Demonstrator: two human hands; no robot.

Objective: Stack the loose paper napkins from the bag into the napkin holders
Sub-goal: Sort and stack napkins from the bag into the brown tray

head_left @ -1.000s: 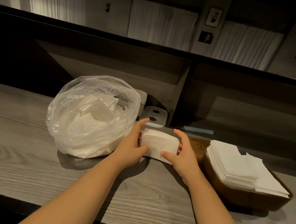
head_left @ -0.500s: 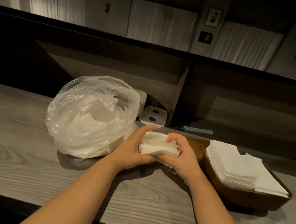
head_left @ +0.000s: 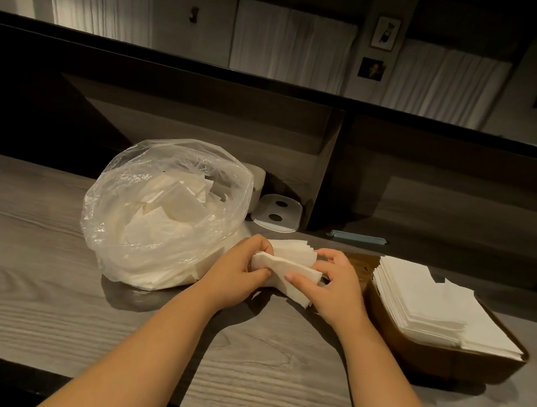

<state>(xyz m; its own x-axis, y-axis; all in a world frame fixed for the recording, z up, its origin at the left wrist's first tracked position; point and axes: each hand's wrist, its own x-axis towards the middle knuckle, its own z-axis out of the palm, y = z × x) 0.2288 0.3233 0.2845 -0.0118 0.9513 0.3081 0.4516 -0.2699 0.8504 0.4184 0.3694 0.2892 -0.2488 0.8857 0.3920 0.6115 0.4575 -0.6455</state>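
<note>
Your left hand and right hand both grip the napkin bundle between them, just above the surface, beside the bag.

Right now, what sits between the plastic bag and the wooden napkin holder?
In the head view, a small bundle of napkins, gripped by the left hand and right hand, sits between the plastic bag and the wooden napkin holder.
</note>
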